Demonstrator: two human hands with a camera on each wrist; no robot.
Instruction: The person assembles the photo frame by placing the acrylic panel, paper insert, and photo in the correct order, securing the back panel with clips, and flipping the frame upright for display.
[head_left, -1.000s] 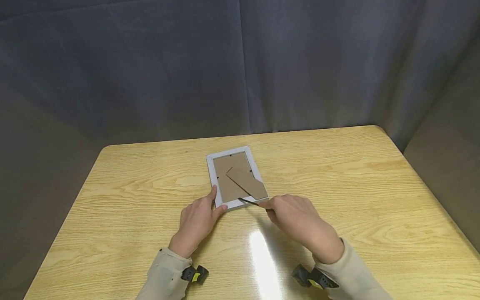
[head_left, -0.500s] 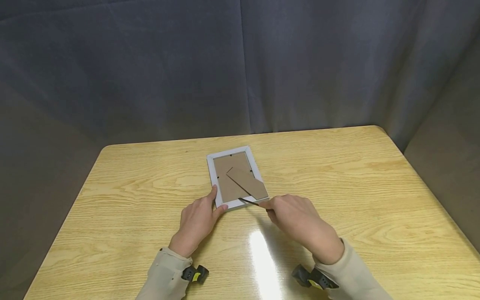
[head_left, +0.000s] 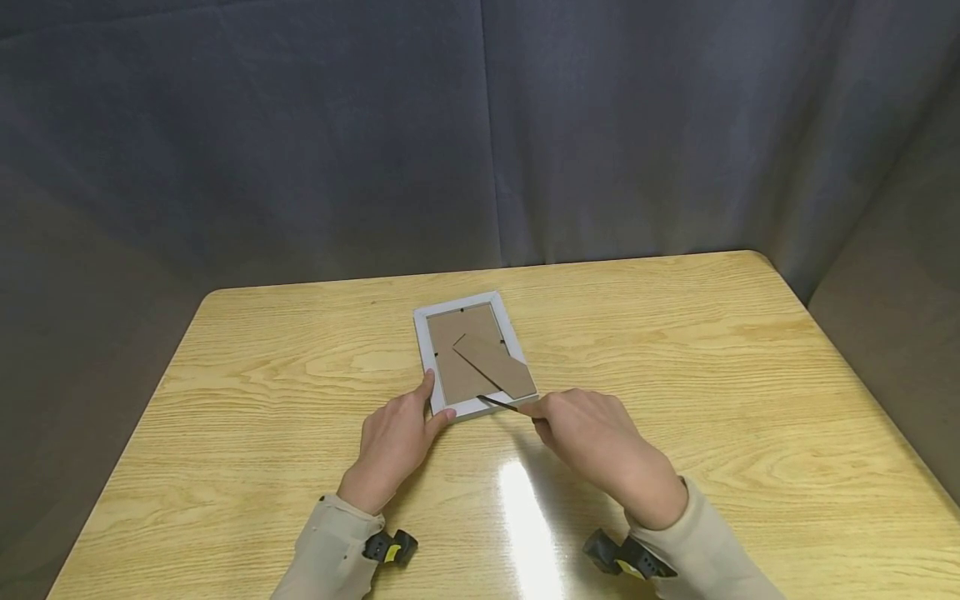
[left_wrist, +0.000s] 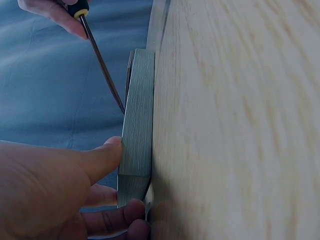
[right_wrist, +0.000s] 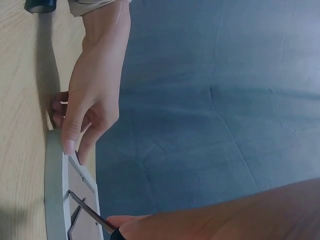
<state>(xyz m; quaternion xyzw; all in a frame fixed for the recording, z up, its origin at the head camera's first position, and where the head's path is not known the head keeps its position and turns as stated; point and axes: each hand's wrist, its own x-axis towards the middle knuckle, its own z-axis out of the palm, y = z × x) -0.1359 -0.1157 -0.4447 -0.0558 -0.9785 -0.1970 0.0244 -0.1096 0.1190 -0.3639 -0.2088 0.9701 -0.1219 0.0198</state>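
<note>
A picture frame (head_left: 424,337) with a pale grey border lies face down on the table. Its brown backing board (head_left: 452,375) and slanted easel stand (head_left: 508,373) face up, and small black tabs sit along the inner edge. My left hand (head_left: 393,446) grips the near left corner, thumb on top and fingers down the side, as the left wrist view shows. My right hand (head_left: 592,433) holds a screwdriver (left_wrist: 102,67) with a dark, yellow-ringed handle. Its tip meets the near border at the board's edge, beside the stand. The right palm hides most of the handle.
The wood-grain table (head_left: 262,400) stretches out on all sides of the frame, with rounded far corners. Dark curtain (head_left: 337,150) hangs behind and at both sides. A bright glare streak lies between the forearms, and each wrist wears a black camera strap (head_left: 390,547).
</note>
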